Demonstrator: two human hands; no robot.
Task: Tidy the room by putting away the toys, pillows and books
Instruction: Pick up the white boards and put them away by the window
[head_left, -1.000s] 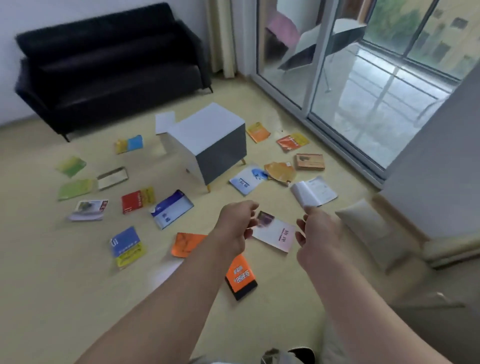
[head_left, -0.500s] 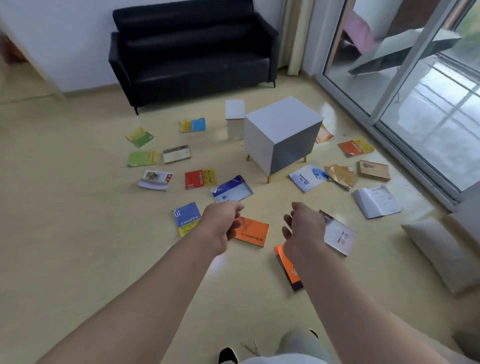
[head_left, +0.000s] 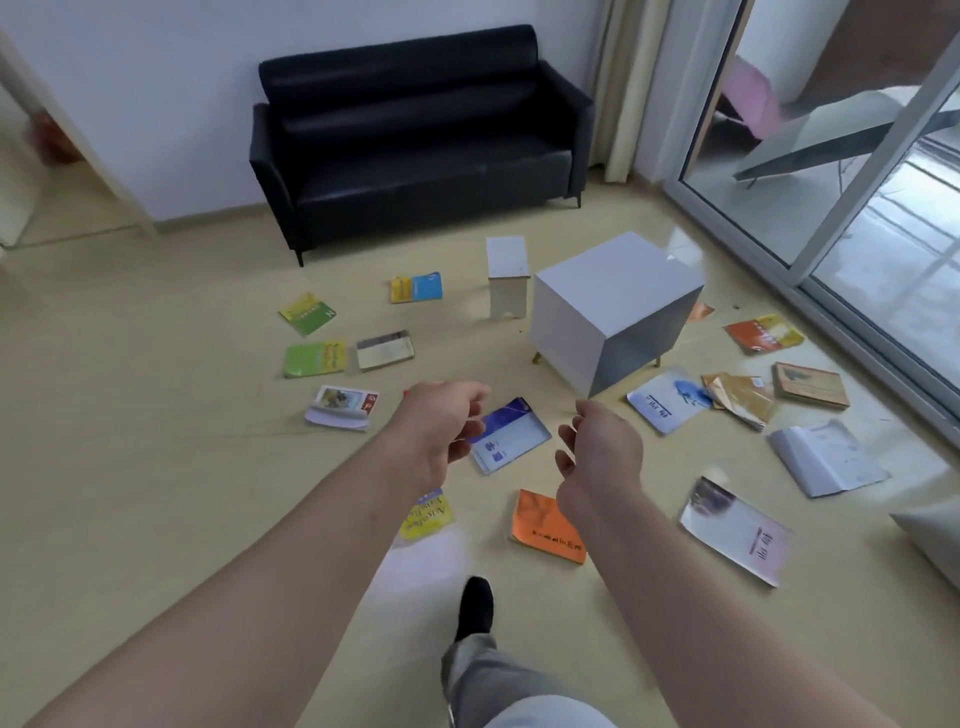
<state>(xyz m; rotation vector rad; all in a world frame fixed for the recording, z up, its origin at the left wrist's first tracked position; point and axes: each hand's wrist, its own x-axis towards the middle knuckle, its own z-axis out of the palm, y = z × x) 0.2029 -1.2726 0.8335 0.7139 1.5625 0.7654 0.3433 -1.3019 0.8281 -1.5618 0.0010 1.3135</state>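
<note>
- Our left hand (head_left: 441, 431) and right hand (head_left: 605, 454) hang loosely curled, holding nothing.
- Books (head_left: 514, 439) lie scattered across the floor (head_left: 156, 467) around the cabinet (head_left: 618, 291); a pillow (head_left: 932, 540) lies at the right edge.
- We judge the tidying barely begun; nothing looks put away.

I see both arms stretched out over the floor (head_left: 156, 467), left hand (head_left: 441, 431) and right hand (head_left: 597, 452) loosely curled and holding nothing. Between them lies a blue-and-white book (head_left: 511, 436); an orange book (head_left: 545, 527) sits just below the right wrist. Other books (head_left: 314, 358) are scattered around a white cabinet (head_left: 613, 306) (a small stool (head_left: 508, 275) just beside it), with a black sofa (head_left: 421, 135) against the wall.
</note>
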